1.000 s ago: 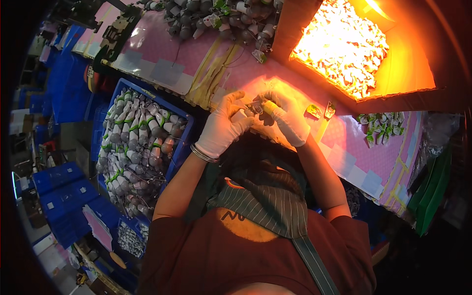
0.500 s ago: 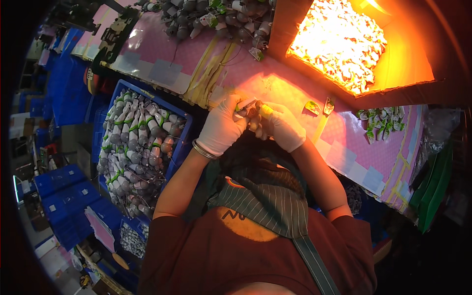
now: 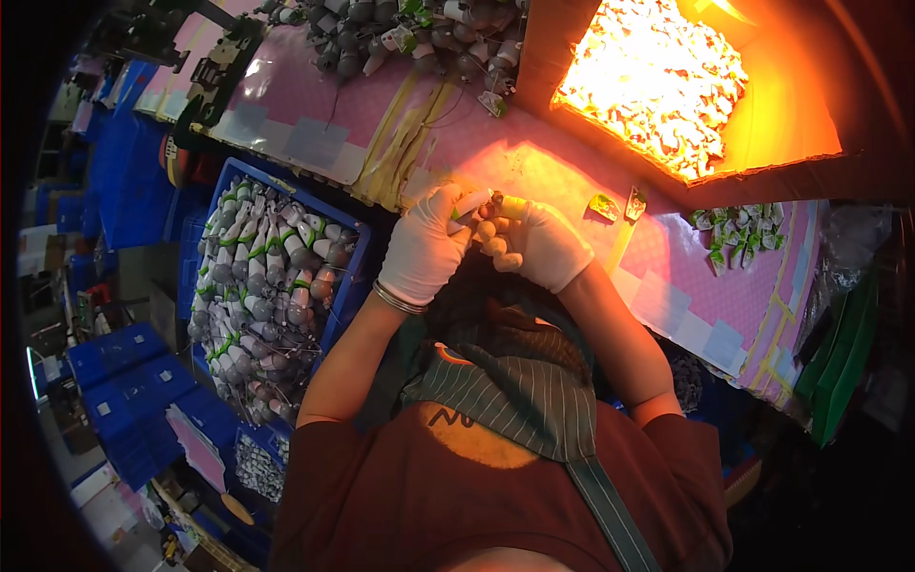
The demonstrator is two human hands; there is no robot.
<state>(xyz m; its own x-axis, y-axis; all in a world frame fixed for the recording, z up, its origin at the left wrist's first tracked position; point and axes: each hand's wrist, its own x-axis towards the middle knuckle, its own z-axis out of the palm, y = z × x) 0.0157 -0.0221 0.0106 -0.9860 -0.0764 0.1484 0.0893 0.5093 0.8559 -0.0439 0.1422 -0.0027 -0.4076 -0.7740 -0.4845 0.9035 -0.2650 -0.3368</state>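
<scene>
In front of my chest, at the table's near edge, my two white-gloved hands meet. My left hand (image 3: 426, 243) pinches a small white part (image 3: 469, 203), whose far end points toward the other hand. My right hand (image 3: 541, 238) has its fingers curled under, and a short yellow-green piece (image 3: 514, 207) shows at its thumb side. Between the hands there is a small dark reddish end (image 3: 495, 202), touching or nearly touching both pieces. What the curled right fingers hold beneath is hidden.
Left of me, a blue crate (image 3: 358, 250) holds many white-and-grey bulb-ended parts with green bands. More lie piled (image 3: 419, 38) at the table's back. A cardboard box (image 3: 620, 143) of brightly lit small pieces stands right; green-and-white pieces (image 3: 739, 234) lie on the pink tabletop (image 3: 562, 176).
My right hand has turned slightly, so its curled fingertips show more clearly. The left hand has shifted a little, and the white part now tilts toward the right hand.
</scene>
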